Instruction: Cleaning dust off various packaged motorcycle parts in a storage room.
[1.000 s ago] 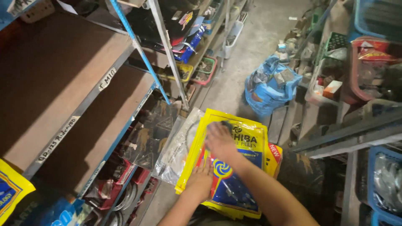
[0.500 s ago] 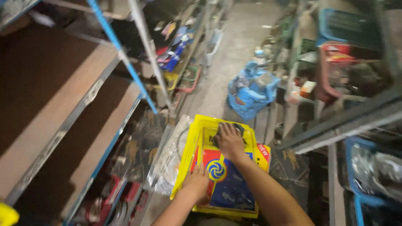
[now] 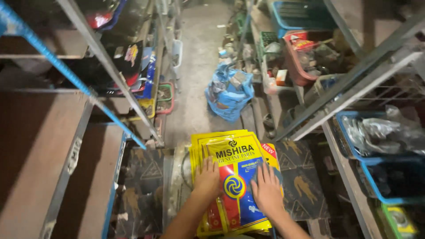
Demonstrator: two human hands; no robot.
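A stack of flat yellow plastic packets (image 3: 234, 152) with a red and blue panel and a round blue swirl mark lies low in the aisle in front of me. My left hand (image 3: 207, 180) rests flat on the left part of the top packet, fingers spread. On the right part my right hand (image 3: 267, 191) presses down the same way. Both palms lie on the packet's face; neither hand curls around it.
Brown shelf boards (image 3: 48, 155) on a blue and grey metal rack (image 3: 106, 62) stand at left. Dark printed packets (image 3: 144, 177) lie beside the stack. A blue bag (image 3: 229, 90) sits on the concrete aisle. Blue crates (image 3: 389, 172) and a red basket (image 3: 305, 57) fill the right racks.
The view has swung right and down along the aisle. My right hand slid from the top of the packets down to their right side; both hands now lie flat side by side.
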